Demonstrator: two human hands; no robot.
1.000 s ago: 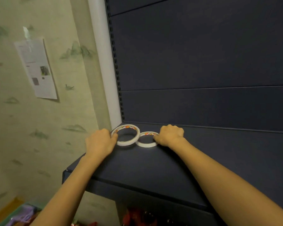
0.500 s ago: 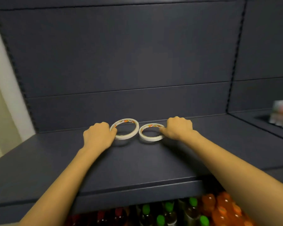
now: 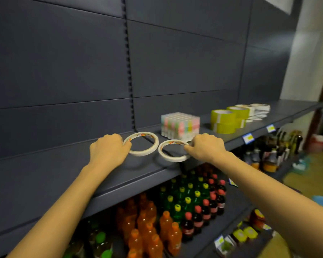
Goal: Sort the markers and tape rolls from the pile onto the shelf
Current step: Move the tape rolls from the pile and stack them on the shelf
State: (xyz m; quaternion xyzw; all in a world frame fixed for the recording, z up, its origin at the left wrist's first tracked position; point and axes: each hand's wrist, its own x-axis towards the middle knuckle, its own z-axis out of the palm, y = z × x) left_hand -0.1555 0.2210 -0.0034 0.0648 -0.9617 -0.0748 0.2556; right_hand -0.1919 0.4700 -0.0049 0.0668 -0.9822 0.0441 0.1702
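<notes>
The view is swinging rightward along the shelf (image 3: 45, 164): a second ago the papered wall at its left end was showing, and now the marker block (image 3: 180, 125) is coming into sight, with both hands travelling along toward it. The left hand (image 3: 108, 151) is keeping its grip closed, fingers curled over the left rim of one thin white tape roll (image 3: 142, 154), and the right hand (image 3: 207, 148) is pinching the right rim of a second thin roll (image 3: 171, 159). The two rolls are nearly touching and, judging by the shadows beneath them, are hovering just above the shelf, directly in front of the marker block. That is suggesting the pair is being carried toward the sorted stock and is not yet being set down, so this step is sitting partway through. The shelf is acting as the only holder here: just right of the marker block, yellow-green tape rolls (image 3: 224, 120) are standing in two piles, and further right of it stacks of thin white tape (image 3: 259, 109), much like the held pair, are looking like the likely destination. Below the marker block, a lower shelf (image 3: 235, 207) is holding rows of drink bottles (image 3: 175, 211)
</notes>
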